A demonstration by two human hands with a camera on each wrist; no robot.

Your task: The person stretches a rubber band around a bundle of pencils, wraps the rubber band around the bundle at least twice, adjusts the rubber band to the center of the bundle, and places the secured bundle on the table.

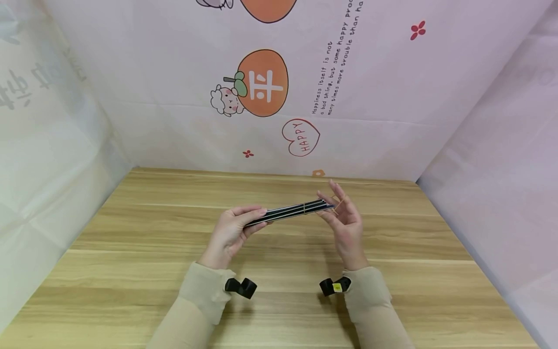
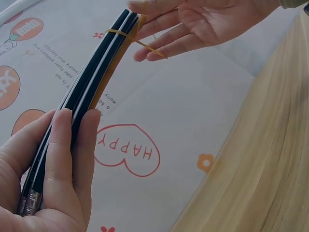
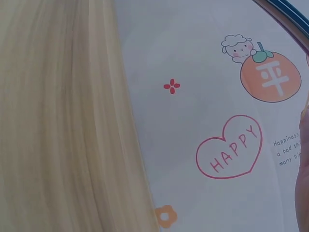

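A bundle of dark pencils [image 1: 285, 212] is held aslant above the table by my left hand [image 1: 228, 232], thumb on top and fingers below. In the left wrist view, metal ferrules [image 2: 32, 203] show near the palm of that hand. A thin yellow rubber band [image 2: 119, 33] circles the bundle near its far end. My right hand [image 1: 348, 230] is at that end, its fingers extended and spread, with part of the band stretched over them. Its thumb is close to the pencil tips; whether it touches them I cannot tell. The right wrist view catches only the bundle's edge [image 3: 285, 17].
Below both hands lies a wood-grain table [image 1: 279, 300]. A white printed sheet [image 1: 370, 145] rises behind it, and pale sheets [image 1: 492, 160] stand at both sides. Black wrist mounts [image 1: 241, 288] are strapped over the sleeves.
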